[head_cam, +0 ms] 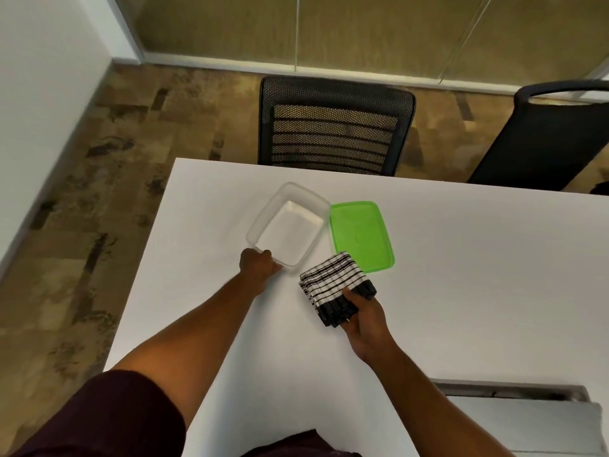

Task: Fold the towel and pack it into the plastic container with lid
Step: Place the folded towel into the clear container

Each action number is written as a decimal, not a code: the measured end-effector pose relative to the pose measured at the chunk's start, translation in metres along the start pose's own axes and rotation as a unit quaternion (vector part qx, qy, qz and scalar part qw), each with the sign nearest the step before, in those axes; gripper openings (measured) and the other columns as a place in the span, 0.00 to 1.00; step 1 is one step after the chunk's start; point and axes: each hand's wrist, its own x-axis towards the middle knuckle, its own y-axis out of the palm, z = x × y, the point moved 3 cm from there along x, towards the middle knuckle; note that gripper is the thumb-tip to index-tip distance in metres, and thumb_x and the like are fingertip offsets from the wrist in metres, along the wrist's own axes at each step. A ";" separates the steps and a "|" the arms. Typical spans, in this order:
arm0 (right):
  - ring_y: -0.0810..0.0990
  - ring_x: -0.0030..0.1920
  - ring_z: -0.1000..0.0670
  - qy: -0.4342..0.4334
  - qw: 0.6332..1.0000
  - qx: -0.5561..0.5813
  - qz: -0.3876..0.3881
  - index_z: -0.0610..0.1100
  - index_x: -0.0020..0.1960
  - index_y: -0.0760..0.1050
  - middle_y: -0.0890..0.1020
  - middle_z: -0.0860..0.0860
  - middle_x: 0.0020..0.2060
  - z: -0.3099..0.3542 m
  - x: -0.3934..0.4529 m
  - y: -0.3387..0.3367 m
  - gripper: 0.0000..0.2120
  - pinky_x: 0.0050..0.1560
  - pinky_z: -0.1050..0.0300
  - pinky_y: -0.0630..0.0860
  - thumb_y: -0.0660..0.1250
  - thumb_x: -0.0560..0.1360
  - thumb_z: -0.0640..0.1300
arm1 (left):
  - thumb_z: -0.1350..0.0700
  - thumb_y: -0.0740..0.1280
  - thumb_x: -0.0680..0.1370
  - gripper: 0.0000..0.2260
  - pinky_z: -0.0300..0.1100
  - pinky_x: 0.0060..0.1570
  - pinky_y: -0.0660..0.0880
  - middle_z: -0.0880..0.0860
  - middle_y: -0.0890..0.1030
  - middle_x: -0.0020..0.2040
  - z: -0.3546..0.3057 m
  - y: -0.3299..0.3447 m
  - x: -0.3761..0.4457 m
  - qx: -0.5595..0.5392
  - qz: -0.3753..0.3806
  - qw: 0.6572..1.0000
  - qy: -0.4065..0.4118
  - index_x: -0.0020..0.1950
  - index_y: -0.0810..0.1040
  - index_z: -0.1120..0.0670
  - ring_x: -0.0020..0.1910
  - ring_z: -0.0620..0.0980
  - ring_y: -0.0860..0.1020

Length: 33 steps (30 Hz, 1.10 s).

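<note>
Gripping the near corner of the clear rectangular plastic container (288, 224), the left hand (257, 264) has its fingers curled over the rim at roughly 7 o'clock on the box. That container sits open and holds nothing, resting on the white table (461, 275), tilted so its long axis runs toward 1 o'clock. Touching its right side, at 3 o'clock, lies the flat translucent green plastic lid (361, 234). The right hand (364, 319) holds the folded black-and-white checked towel (336, 286), thumb on top of the dark-striped end and fingers underneath, pinching the bundle. The towel's far corner overlaps the lid's near edge; whether it rests there or hovers cannot be told. At 12 o'clock beyond the table stands a black mesh-backed office chair (336, 127), and a second dark chair (553, 133) at 2 o'clock.
</note>
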 end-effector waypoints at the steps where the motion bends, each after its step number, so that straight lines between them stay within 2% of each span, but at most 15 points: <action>1: 0.83 0.63 0.42 -0.003 1.000 -0.009 0.003 0.44 0.71 0.75 0.84 0.43 0.63 0.000 0.000 -0.001 0.22 0.62 0.41 0.79 0.68 0.78 0.35 | 0.70 0.61 0.76 0.07 0.63 0.57 0.79 0.65 0.79 0.46 0.001 -0.006 -0.001 0.016 0.003 1.000 0.009 0.49 0.78 0.68 0.43 0.60 0.80; 5: 0.83 0.63 0.41 -0.014 0.999 -0.023 0.026 0.43 0.69 0.76 0.84 0.42 0.62 0.004 -0.005 -0.002 0.21 0.64 0.38 0.78 0.66 0.77 0.33 | 0.72 0.59 0.76 0.10 0.60 0.56 0.80 0.65 0.80 0.47 0.008 -0.037 -0.016 0.071 0.034 0.997 0.027 0.44 0.79 0.64 0.46 0.60 0.80; 8: 0.83 0.62 0.40 -0.014 0.999 -0.025 0.044 0.41 0.68 0.76 0.84 0.42 0.62 0.007 -0.011 -0.002 0.21 0.60 0.41 0.80 0.65 0.76 0.32 | 0.70 0.59 0.78 0.10 0.52 0.48 0.84 0.65 0.81 0.50 0.018 -0.064 -0.033 0.116 0.059 0.991 0.021 0.54 0.79 0.66 0.47 0.62 0.82; 11: 0.82 0.63 0.38 -0.012 0.996 -0.057 0.071 0.39 0.68 0.77 0.84 0.40 0.62 0.008 -0.019 -0.005 0.21 0.63 0.39 0.79 0.65 0.75 0.32 | 0.68 0.58 0.80 0.12 0.51 0.47 0.84 0.65 0.83 0.53 0.033 -0.082 -0.051 0.173 0.092 0.980 0.017 0.59 0.78 0.66 0.51 0.62 0.83; 14: 0.82 0.64 0.39 -0.009 0.989 -0.113 0.094 0.39 0.69 0.76 0.83 0.40 0.63 0.006 -0.033 -0.012 0.22 0.66 0.39 0.77 0.66 0.75 0.31 | 0.67 0.58 0.81 0.11 0.56 0.52 0.83 0.60 0.84 0.46 0.051 -0.090 -0.073 0.223 0.135 0.965 0.017 0.53 0.80 0.62 0.45 0.57 0.84; 16: 0.84 0.61 0.41 -0.001 0.984 -0.153 0.094 0.41 0.67 0.78 0.85 0.42 0.61 0.003 -0.041 -0.016 0.21 0.62 0.42 0.80 0.66 0.75 0.31 | 0.65 0.59 0.82 0.11 0.57 0.52 0.82 0.54 0.82 0.40 0.063 -0.091 -0.085 0.252 0.159 0.954 0.026 0.46 0.80 0.57 0.41 0.53 0.83; 19: 0.86 0.56 0.43 0.028 0.976 -0.196 0.086 0.42 0.65 0.79 0.86 0.42 0.58 -0.006 -0.052 -0.018 0.20 0.53 0.47 0.84 0.66 0.75 0.30 | 0.64 0.60 0.82 0.10 0.55 0.52 0.82 0.52 0.79 0.39 0.081 -0.088 -0.100 0.281 0.182 0.942 0.030 0.45 0.77 0.55 0.40 0.52 0.81; 23: 0.86 0.56 0.40 0.070 0.982 -0.167 0.044 0.41 0.62 0.80 0.86 0.41 0.56 -0.031 -0.063 -0.025 0.20 0.55 0.42 0.84 0.67 0.73 0.28 | 0.64 0.60 0.82 0.09 0.56 0.53 0.82 0.51 0.78 0.38 0.100 -0.081 -0.116 0.288 0.194 0.937 0.033 0.46 0.76 0.54 0.41 0.51 0.81; 25: 0.86 0.54 0.38 0.080 0.988 -0.130 0.004 0.39 0.61 0.80 0.86 0.39 0.55 -0.045 -0.067 -0.027 0.20 0.53 0.40 0.84 0.66 0.72 0.25 | 0.64 0.61 0.82 0.07 0.56 0.53 0.82 0.53 0.79 0.43 0.108 -0.080 -0.121 0.289 0.187 0.938 0.031 0.52 0.78 0.57 0.45 0.53 0.81; 28: 0.84 0.56 0.34 0.078 0.992 -0.093 -0.039 0.35 0.58 0.80 0.85 0.35 0.56 -0.062 -0.070 -0.022 0.21 0.53 0.36 0.83 0.64 0.70 0.21 | 0.65 0.61 0.81 0.10 0.57 0.54 0.82 0.58 0.80 0.49 0.116 -0.083 -0.123 0.287 0.167 0.943 0.019 0.60 0.77 0.61 0.49 0.56 0.81; 33: 0.80 0.61 0.30 0.092 0.988 -0.055 -0.113 0.31 0.63 0.76 0.81 0.32 0.60 -0.081 -0.073 -0.002 0.22 0.61 0.28 0.77 0.61 0.70 0.21 | 0.65 0.62 0.81 0.09 0.56 0.54 0.82 0.58 0.80 0.50 0.123 -0.089 -0.123 0.275 0.150 0.950 -0.002 0.59 0.77 0.61 0.48 0.55 0.81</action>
